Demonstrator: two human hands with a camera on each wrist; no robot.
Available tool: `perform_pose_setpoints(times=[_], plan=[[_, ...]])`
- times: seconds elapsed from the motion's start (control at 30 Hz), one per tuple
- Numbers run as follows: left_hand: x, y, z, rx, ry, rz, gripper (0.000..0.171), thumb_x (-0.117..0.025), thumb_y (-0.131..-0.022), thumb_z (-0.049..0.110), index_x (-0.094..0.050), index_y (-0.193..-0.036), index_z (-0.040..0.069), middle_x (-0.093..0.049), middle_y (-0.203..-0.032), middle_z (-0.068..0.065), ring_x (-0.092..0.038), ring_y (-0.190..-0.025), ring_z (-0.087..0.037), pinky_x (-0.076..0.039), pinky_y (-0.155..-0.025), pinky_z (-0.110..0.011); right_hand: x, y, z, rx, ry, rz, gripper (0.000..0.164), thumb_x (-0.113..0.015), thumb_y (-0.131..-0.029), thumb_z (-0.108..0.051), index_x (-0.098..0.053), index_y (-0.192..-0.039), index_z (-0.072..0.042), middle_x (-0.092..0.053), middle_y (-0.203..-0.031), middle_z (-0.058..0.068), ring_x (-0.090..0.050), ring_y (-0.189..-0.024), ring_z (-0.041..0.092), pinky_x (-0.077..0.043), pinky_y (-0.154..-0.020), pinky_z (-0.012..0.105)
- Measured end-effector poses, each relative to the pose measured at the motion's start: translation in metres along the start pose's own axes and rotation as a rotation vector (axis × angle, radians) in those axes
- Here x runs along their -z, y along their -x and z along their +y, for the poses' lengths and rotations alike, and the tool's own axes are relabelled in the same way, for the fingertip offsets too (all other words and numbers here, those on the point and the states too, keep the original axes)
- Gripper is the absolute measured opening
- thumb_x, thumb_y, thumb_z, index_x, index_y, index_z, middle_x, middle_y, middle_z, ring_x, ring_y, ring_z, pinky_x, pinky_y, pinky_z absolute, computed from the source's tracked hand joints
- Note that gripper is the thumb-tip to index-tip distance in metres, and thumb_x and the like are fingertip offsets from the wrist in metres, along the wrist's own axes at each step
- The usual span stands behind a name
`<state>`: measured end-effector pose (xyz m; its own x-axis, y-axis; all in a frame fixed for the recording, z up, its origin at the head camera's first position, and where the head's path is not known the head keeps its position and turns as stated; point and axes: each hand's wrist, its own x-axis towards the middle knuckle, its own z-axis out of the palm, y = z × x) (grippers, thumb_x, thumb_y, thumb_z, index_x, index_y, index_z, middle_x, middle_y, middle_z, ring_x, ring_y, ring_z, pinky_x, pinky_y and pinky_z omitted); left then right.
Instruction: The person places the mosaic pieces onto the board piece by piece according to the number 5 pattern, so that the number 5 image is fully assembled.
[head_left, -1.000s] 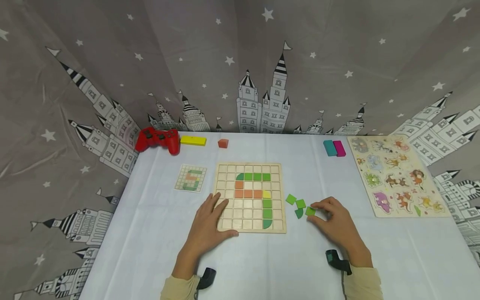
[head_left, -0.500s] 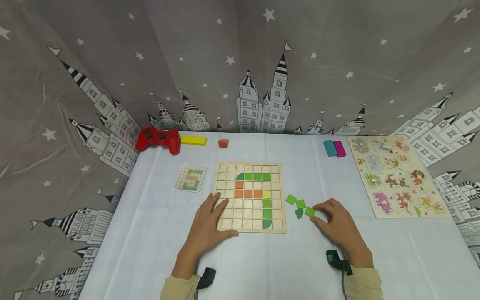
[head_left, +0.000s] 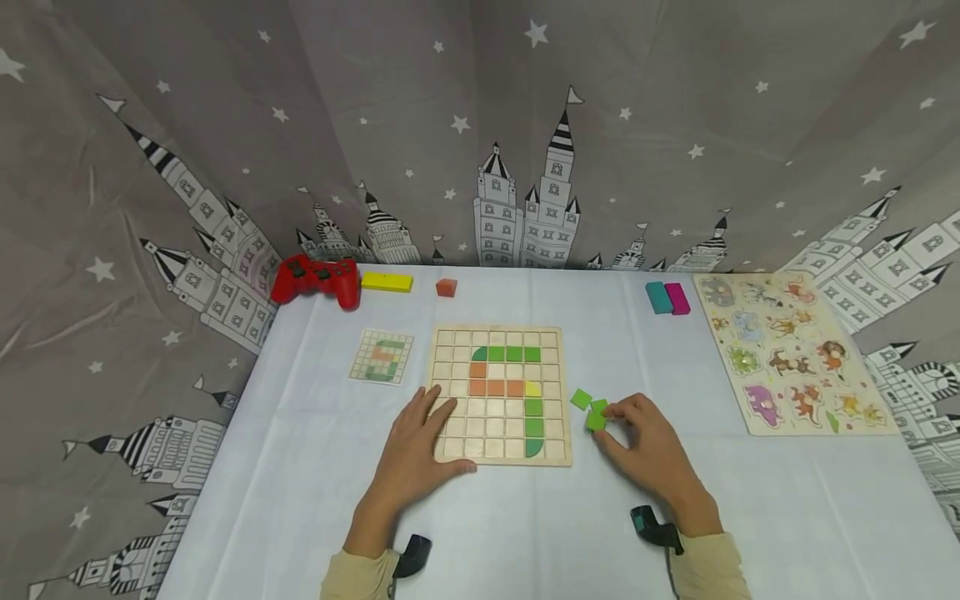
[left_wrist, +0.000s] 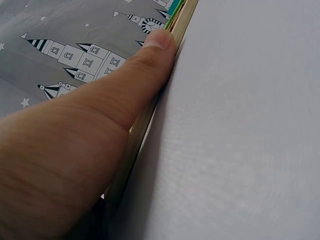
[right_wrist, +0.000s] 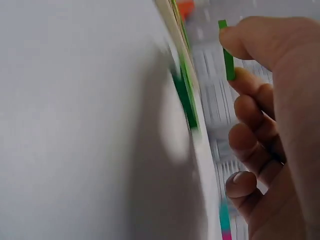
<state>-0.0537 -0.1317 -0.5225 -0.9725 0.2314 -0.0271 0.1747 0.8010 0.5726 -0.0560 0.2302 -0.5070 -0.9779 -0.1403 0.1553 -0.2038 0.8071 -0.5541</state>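
My right hand [head_left: 651,446] pinches a green square tile [right_wrist: 228,55] between thumb and index finger, lifted above the cloth in the right wrist view. In the head view this tile overlaps other green pieces. One loose green square tile [head_left: 581,399] lies by the board's right edge; a second [head_left: 599,406] is partly covered. A wooden grid board [head_left: 457,450] carries green, orange and yellow tiles in an S-like path. My left hand [head_left: 412,446] rests on its lower left corner, fingers spread, thumb [left_wrist: 155,55] along the near edge in the left wrist view.
A small pattern card [head_left: 382,357] lies left of the board. Behind are a red game controller [head_left: 318,281], a yellow block [head_left: 387,282], an orange block [head_left: 446,287], teal [head_left: 659,297] and magenta [head_left: 678,298] blocks. An animal puzzle board [head_left: 798,354] sits far right.
My right hand has picked the rightmost green square tile off the cloth and carried it left, over the dark green rounded piece. The left hand has stayed in place.
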Motion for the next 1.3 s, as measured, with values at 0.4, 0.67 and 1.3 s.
perform_pose_setpoints(times=[0.4, 0.67, 1.3], plan=[[-0.002, -0.001, -0.001, -0.003, -0.021, 0.012, 0.104, -0.085, -0.069, 0.063, -0.048, -0.153, 0.016, -0.030, -0.168, -0.010, -0.017, -0.158, -0.036, -0.026, -0.123, -0.063, -0.057, -0.003, -0.067, 0.303, 0.008, -0.082, 0.025, -0.084, -0.084, -0.031, -0.073, -0.104, -0.019, -0.059, -0.098, -0.008, -0.050, -0.088, 0.005, -0.050, -0.076, 0.025], [0.000, -0.001, 0.001, -0.004, -0.013, 0.009, 0.104, -0.085, -0.069, 0.063, -0.048, -0.153, 0.015, -0.030, -0.168, -0.011, -0.017, -0.158, -0.037, -0.025, -0.123, -0.063, -0.065, -0.003, -0.071, 0.299, 0.093, -0.049, 0.022, -0.083, -0.084, -0.029, -0.074, -0.103, -0.021, -0.059, -0.096, -0.009, -0.049, -0.086, 0.008, -0.047, -0.077, 0.028], [-0.002, 0.000, 0.000, -0.016, -0.028, 0.031, 0.104, -0.085, -0.068, 0.064, -0.049, -0.152, 0.015, -0.032, -0.167, -0.011, -0.019, -0.158, -0.037, -0.027, -0.122, -0.063, -0.069, 0.000, -0.074, 0.246, 0.062, -0.006, 0.018, -0.082, -0.082, -0.027, -0.075, -0.098, -0.021, -0.060, -0.092, -0.010, -0.046, -0.082, 0.008, -0.043, -0.076, 0.029]])
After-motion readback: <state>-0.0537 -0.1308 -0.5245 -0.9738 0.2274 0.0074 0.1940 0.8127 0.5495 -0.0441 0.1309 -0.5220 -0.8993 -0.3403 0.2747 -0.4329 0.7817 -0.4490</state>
